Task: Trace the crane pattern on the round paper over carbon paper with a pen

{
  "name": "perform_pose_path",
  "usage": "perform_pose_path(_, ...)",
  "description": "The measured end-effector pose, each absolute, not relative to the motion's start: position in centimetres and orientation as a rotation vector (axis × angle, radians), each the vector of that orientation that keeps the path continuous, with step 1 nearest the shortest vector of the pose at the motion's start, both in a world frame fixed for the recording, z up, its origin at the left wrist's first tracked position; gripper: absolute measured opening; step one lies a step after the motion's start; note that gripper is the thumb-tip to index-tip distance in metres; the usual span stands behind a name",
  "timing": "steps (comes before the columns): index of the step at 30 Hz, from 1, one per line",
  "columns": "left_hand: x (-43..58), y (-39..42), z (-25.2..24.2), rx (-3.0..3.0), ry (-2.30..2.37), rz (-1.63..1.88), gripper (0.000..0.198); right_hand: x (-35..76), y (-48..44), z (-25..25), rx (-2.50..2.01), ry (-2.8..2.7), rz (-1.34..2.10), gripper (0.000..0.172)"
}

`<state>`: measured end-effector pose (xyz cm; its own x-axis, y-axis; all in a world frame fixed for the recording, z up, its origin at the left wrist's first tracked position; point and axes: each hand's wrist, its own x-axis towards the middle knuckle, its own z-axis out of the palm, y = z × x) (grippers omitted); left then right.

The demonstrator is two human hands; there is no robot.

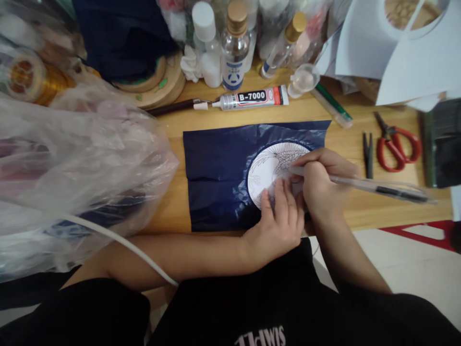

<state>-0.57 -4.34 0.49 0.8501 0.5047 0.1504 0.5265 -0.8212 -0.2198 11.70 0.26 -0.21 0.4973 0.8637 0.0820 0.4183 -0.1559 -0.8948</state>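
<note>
A dark blue sheet (216,175) lies on the wooden table (180,125). On it rests a round white paper with a line drawing of a bird (268,166). My left hand (279,223) presses its fingers flat on the lower edge of the round paper. My right hand (322,180) is closed round a clear pen (374,185), its tip touching the drawing near the middle. The pen's long barrel points off to the right.
A B-7000 glue tube (252,97) and bottles (235,45) stand behind the sheet. Red scissors (396,144), tweezers (368,154) and a green pen (333,105) lie to the right. A big plastic bag (72,168) fills the left. White paper sheets (396,43) at top right.
</note>
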Motion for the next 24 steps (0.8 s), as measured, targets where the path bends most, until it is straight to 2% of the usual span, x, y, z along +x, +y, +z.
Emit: perform_pose_path(24, -0.48, -4.32, 0.29, -2.771, -0.795, -0.161, 0.069, 11.79, 0.42, -0.24, -1.771, -1.061, 0.605, 0.021)
